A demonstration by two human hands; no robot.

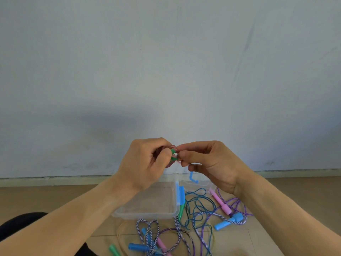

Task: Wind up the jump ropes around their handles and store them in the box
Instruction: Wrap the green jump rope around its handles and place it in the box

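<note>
Green piece: a small green bit, a rope end or band, I cannot tell which; held up in the air between the two hands, above the box
Left hand: fingers curled in, pinching the green piece at its fingertips; something pinkish shows inside the curl, too hidden to name
Right hand: thumb and forefinger pinched on the same green piece from the other side; remaining fingers loosely bent; the two hands' fingertips almost meet
Box: clear plastic, open, on the floor just below the left hand and wrist; blue latch along the side nearer the right hand; its clear lid with a blue handle lies under the right hand
Teal rope: loose loops on the floor below the right hand, just beside the box; a green handle leans at the box's corner
Pink handle: on the floor below the right wrist, among purple cord
Blue handle: below the right forearm; a striped rope runs into it
Nearer heap: striped and purple ropes tangled with blue, pink and green handles, on the floor below both forearms
Wall: pale, plain, beyond the hands
</note>
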